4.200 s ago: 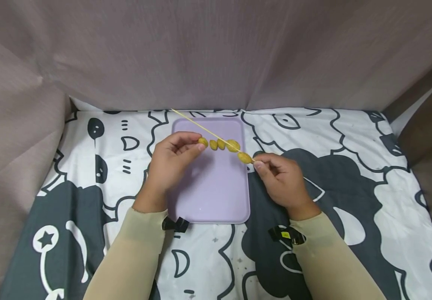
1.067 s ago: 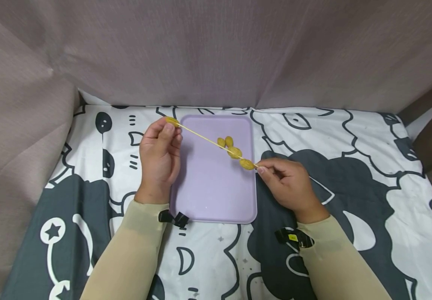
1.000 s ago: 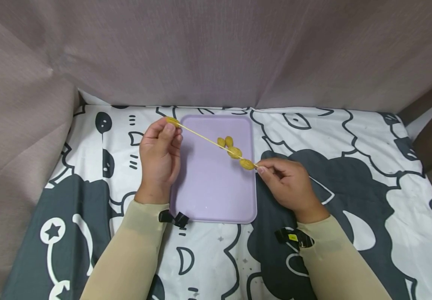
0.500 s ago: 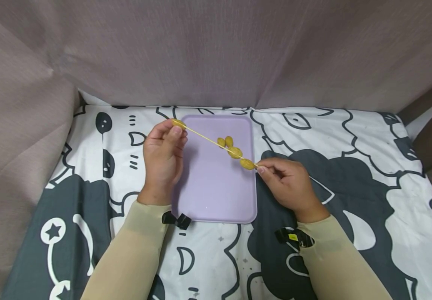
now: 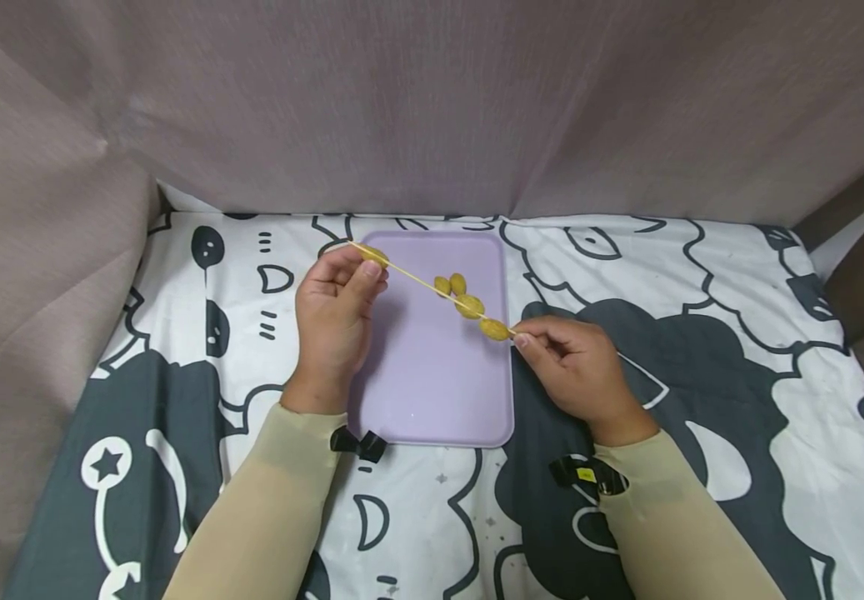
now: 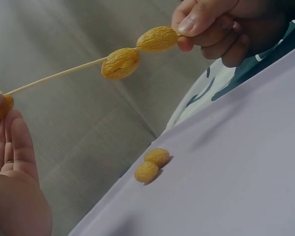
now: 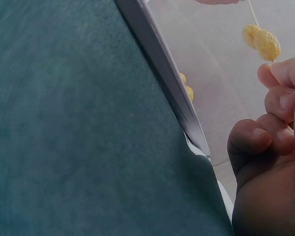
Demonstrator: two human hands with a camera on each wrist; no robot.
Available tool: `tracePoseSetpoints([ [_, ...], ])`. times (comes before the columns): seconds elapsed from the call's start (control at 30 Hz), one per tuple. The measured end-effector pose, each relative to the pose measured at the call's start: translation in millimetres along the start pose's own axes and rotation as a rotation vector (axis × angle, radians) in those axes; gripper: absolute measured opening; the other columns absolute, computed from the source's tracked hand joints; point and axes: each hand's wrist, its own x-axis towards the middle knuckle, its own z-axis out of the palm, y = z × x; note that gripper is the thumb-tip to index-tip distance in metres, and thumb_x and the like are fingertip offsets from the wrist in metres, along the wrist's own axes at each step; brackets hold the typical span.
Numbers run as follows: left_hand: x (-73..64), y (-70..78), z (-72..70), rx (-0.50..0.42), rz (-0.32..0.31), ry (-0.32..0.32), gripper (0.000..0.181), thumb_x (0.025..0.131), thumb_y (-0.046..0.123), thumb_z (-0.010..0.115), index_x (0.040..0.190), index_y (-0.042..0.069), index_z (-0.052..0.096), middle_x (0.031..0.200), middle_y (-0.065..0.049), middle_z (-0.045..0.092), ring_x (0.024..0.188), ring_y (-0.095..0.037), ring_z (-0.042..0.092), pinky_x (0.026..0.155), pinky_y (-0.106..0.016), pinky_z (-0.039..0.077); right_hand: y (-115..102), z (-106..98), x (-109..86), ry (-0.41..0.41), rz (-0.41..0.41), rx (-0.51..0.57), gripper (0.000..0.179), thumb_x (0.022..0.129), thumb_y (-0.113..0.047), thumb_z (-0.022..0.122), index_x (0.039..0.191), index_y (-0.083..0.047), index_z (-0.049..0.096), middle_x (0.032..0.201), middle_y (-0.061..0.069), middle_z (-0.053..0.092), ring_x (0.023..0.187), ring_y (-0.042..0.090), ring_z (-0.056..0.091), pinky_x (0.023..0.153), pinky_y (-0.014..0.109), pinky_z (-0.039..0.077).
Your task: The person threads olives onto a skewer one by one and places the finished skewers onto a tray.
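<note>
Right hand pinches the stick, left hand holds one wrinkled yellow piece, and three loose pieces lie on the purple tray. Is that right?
Not quite: two loose pieces lie on the purple tray, not three, as the left wrist view shows. The rest stands: the right hand pinches the stick and the left hand holds one wrinkled yellow piece.

Head view is evenly lit; a soft shadow falls on the tray (image 5: 439,383) beside the left hand (image 5: 334,321). Left wrist view is dim; right wrist view is hazy, its cloth (image 7: 88,123) dark.

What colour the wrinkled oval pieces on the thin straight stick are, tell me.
Golden yellow; the wrinkled oval pieces show best in the left wrist view.
</note>
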Motion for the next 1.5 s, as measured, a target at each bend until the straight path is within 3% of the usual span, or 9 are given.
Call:
tracePoseSetpoints([
  [0.33, -4.9, -3.1, 4.0, 0.09, 0.009, -0.059, 0.035, 0.099, -0.018, 0.065, 0.104, 0.015, 0.077, 0.101, -0.001, 0.082, 0.088, -0.012, 0.076, 0.083, -0.023, 0.067, 1, 0, -0.1, -0.01, 0.006, -0.007, 0.021, 0.096, 0.012, 0.08, 0.109, -0.004, 0.085, 0.067, -0.006, 0.056, 0.056, 0.004, 0.043, 0.049, 0.021, 0.036],
  [1.0, -12.6, -6.1, 11.4, 0.199, -0.057, -0.117, 0.03, 0.097, -0.017, 0.072, 0.102, 0.013, 0.074, 0.098, 0.002, 0.082, 0.085, -0.01, 0.077, 0.081, -0.022, 0.067, 1, 0, 0.0, -0.017, 0.026, -0.038, 0.019, 0.097, 0.009, 0.081, 0.108, -0.006, 0.085, 0.068, -0.006, 0.055, 0.058, 0.004, 0.044, 0.051, 0.021, 0.036],
  [1.5, -16.0, -6.3, 12.7, 0.264, -0.096, -0.177, 0.026, 0.096, -0.011, 0.078, 0.107, 0.012, 0.075, 0.105, 0.0, 0.082, 0.092, -0.013, 0.078, 0.086, -0.023, 0.069, 1, 0, 0.4, -0.021, 0.03, -0.037, 0.019, 0.097, 0.009, 0.08, 0.109, -0.005, 0.085, 0.067, -0.006, 0.054, 0.057, 0.005, 0.043, 0.05, 0.021, 0.036],
])
